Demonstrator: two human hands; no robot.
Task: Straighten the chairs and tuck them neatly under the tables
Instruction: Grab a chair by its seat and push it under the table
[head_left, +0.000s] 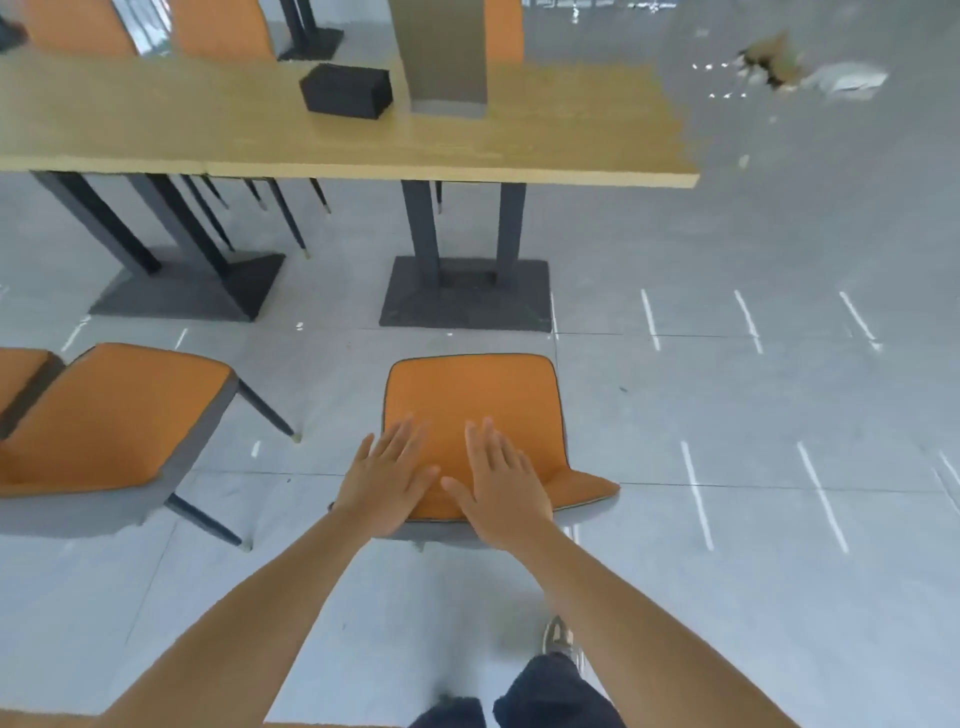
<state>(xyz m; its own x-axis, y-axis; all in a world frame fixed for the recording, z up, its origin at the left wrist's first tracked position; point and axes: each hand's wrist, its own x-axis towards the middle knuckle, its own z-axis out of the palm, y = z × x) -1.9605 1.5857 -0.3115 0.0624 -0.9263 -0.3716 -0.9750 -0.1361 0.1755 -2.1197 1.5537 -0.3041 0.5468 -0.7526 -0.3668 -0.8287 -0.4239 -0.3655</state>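
A chair (470, 400) stands before the table (337, 145), another chair (114, 415) to its left.

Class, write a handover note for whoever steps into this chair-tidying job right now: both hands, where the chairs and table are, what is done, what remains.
Left hand and right hand: open, fingers straight, over the near chair; contact unclear.
The near chair stands out from the table, not tucked.
Left chair is out too, angled.
Done: no chair here tucked yet.
Left: straighten and push both under.
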